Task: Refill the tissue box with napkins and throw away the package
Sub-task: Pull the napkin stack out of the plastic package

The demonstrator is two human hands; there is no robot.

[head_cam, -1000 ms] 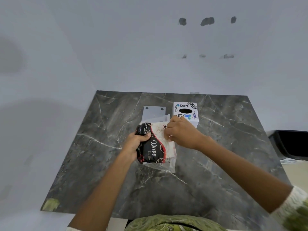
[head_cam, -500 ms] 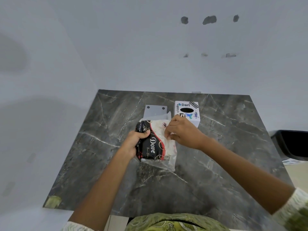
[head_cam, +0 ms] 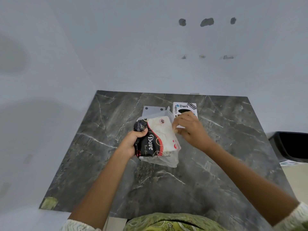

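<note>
A napkin package, black, red and cream with "Dove" printed on it, is held above the dark marble table. My left hand grips the package's black left end. My right hand pinches its upper right edge, where clear plastic sticks up. Behind my right hand stands the white tissue box, marked "Dart", with a dark oval slot on top; its lower part is hidden by my fingers.
A flat grey plate with two holes lies left of the tissue box. A black bin stands off the table's right edge. White walls close the table at the back and left.
The right hand has shifted to the right, off the package's top face to its right edge. The left hand keeps its grip on the package.
</note>
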